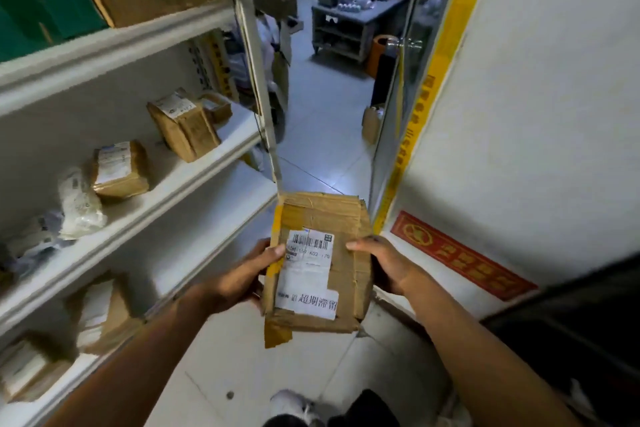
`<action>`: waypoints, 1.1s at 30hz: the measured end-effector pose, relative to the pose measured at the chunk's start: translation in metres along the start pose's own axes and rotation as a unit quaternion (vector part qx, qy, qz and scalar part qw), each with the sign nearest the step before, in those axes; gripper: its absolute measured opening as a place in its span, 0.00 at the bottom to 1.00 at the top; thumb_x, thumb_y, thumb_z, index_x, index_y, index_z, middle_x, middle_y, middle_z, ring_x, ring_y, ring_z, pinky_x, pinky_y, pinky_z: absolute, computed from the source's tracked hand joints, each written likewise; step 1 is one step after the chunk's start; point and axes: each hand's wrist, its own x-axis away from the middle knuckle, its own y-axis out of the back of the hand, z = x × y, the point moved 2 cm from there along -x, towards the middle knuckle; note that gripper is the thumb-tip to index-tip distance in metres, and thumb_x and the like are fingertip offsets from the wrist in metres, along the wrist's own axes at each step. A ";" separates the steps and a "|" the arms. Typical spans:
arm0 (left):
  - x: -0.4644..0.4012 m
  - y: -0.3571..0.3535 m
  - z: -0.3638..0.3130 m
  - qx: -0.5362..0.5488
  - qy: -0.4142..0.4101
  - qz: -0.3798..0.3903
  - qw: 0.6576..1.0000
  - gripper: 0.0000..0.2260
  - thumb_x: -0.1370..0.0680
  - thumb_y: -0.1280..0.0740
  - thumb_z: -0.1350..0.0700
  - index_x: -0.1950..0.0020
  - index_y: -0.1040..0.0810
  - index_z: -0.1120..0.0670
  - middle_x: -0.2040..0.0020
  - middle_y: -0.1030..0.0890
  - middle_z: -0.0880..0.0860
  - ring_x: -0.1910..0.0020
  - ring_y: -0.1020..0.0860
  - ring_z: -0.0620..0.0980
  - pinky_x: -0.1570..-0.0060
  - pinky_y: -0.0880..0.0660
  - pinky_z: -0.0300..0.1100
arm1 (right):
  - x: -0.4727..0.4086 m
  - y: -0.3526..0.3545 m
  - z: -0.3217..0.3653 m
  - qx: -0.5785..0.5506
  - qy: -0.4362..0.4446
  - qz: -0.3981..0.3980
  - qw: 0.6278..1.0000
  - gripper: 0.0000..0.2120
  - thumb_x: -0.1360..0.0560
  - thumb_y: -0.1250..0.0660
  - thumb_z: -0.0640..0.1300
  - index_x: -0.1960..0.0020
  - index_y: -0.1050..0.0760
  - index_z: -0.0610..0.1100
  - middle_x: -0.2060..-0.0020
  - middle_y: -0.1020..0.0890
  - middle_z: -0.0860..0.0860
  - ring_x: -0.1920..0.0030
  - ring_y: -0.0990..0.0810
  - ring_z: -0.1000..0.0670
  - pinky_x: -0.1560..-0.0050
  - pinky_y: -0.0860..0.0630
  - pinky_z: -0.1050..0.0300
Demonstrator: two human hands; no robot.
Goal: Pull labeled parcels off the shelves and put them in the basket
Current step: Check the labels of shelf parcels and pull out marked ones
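Parcel (pixel 317 263) label reads "K02" (below its barcode) and "超期滞留".

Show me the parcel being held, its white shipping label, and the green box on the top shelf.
held parcel (pixel 332 215): head view, on its taped upper cardboard face.
white shipping label (pixel 304 274): head view, on the label's blank middle.
green box (pixel 38 0): head view, on its front face.

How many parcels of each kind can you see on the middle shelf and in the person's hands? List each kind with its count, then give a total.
Brown cardboard parcels on the middle shelf: 3
White plastic parcels on the middle shelf that can be told apart: 1, with blurred wrapping further left
Brown cardboard parcel held by left hand and right hand: 1
Total: 5
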 end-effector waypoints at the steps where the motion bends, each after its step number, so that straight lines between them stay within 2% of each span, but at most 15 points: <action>1: -0.008 -0.011 0.004 -0.003 -0.001 0.012 1.000 0.37 0.32 0.29 0.29 0.27 0.31 0.41 0.33 0.21 0.58 0.37 0.22 0.68 0.38 0.31 0.75 | 0.012 0.013 -0.005 -0.008 0.006 -0.016 1.000 0.24 0.34 0.26 0.41 0.40 0.20 0.35 0.45 0.15 0.37 0.48 0.15 0.40 0.47 0.18 0.49; 3: -0.023 -0.037 0.009 -0.007 -0.005 0.052 0.999 0.33 0.30 0.27 0.32 0.28 0.30 0.39 0.31 0.22 0.57 0.34 0.24 0.68 0.36 0.39 0.80 | 0.038 0.041 -0.017 -0.038 0.013 -0.042 0.998 0.19 0.33 0.28 0.39 0.43 0.20 0.36 0.49 0.14 0.40 0.51 0.14 0.43 0.51 0.17 0.51; 5: -0.034 -0.074 0.010 -0.032 0.017 0.089 0.995 0.33 0.31 0.26 0.33 0.29 0.28 0.40 0.32 0.22 0.56 0.32 0.26 0.67 0.34 0.42 0.79 | 0.071 0.068 -0.034 -0.066 0.007 -0.072 0.995 0.19 0.32 0.28 0.40 0.42 0.20 0.37 0.48 0.14 0.40 0.49 0.14 0.42 0.47 0.17 0.48; 8: -0.052 -0.141 0.011 -0.079 0.046 0.159 0.983 0.35 0.34 0.24 0.34 0.29 0.26 0.43 0.32 0.21 0.53 0.33 0.23 0.61 0.32 0.34 0.72 | 0.119 0.113 -0.070 -0.108 0.011 -0.132 0.985 0.25 0.32 0.25 0.43 0.37 0.22 0.36 0.41 0.17 0.38 0.41 0.18 0.37 0.35 0.23 0.39; 12: -0.078 -0.233 0.018 -0.141 0.077 0.232 0.959 0.39 0.37 0.22 0.34 0.30 0.24 0.48 0.34 0.20 0.55 0.34 0.22 0.60 0.34 0.29 0.67 | 0.196 0.168 -0.115 -0.182 0.027 -0.206 0.961 0.32 0.38 0.21 0.46 0.36 0.22 0.38 0.41 0.17 0.39 0.41 0.18 0.38 0.35 0.24 0.38; 16: -0.094 -0.331 0.023 -0.220 0.091 0.303 0.923 0.42 0.39 0.22 0.32 0.30 0.26 0.49 0.36 0.18 0.55 0.38 0.19 0.60 0.37 0.25 0.63 | 0.270 0.212 -0.154 -0.248 0.062 -0.271 0.928 0.29 0.33 0.22 0.44 0.34 0.24 0.39 0.41 0.17 0.40 0.41 0.17 0.39 0.41 0.20 0.42; 19: -0.096 -0.403 0.025 -0.286 0.093 0.367 0.880 0.45 0.43 0.22 0.29 0.31 0.26 0.49 0.40 0.16 0.56 0.41 0.18 0.60 0.41 0.22 0.61 | 0.319 0.235 -0.184 -0.298 0.082 -0.336 0.890 0.30 0.31 0.24 0.43 0.31 0.27 0.40 0.39 0.18 0.40 0.41 0.17 0.40 0.44 0.18 0.43; 22: -0.101 -0.463 0.029 -0.349 0.097 0.417 0.833 0.45 0.43 0.23 0.28 0.31 0.26 0.47 0.40 0.16 0.55 0.42 0.17 0.59 0.43 0.21 0.62 | 0.354 0.248 -0.214 -0.348 0.103 -0.387 0.848 0.32 0.30 0.24 0.43 0.29 0.28 0.39 0.38 0.18 0.39 0.40 0.17 0.40 0.45 0.18 0.45; 26: -0.118 -0.531 0.040 -0.412 0.123 0.469 0.772 0.36 0.35 0.24 0.33 0.32 0.25 0.48 0.41 0.16 0.55 0.43 0.17 0.60 0.45 0.21 0.66 | 0.380 0.260 -0.251 -0.408 0.112 -0.428 0.799 0.29 0.29 0.23 0.43 0.31 0.26 0.43 0.38 0.18 0.43 0.38 0.18 0.40 0.38 0.22 0.37; 28: -0.128 -0.564 0.048 -0.451 0.121 0.480 0.743 0.30 0.31 0.26 0.37 0.33 0.24 0.48 0.43 0.15 0.54 0.45 0.16 0.58 0.46 0.20 0.65 | 0.389 0.263 -0.266 -0.439 0.112 -0.451 0.769 0.23 0.27 0.23 0.41 0.33 0.24 0.46 0.40 0.16 0.45 0.39 0.18 0.40 0.37 0.23 0.34; 31: -0.149 -0.609 0.063 -0.488 0.132 0.490 0.710 0.27 0.32 0.27 0.37 0.36 0.21 0.45 0.45 0.14 0.52 0.47 0.15 0.55 0.48 0.18 0.60 | 0.399 0.271 -0.278 -0.487 0.115 -0.508 0.701 0.21 0.28 0.24 0.37 0.37 0.23 0.46 0.43 0.15 0.45 0.42 0.16 0.42 0.40 0.21 0.38; 33: -0.168 -0.637 0.074 -0.513 0.138 0.498 0.686 0.24 0.30 0.26 0.36 0.38 0.19 0.45 0.46 0.14 0.52 0.48 0.15 0.54 0.48 0.18 0.57 | 0.396 0.281 -0.286 -0.496 0.105 -0.541 0.671 0.26 0.31 0.20 0.41 0.35 0.23 0.42 0.43 0.15 0.44 0.43 0.16 0.42 0.39 0.21 0.39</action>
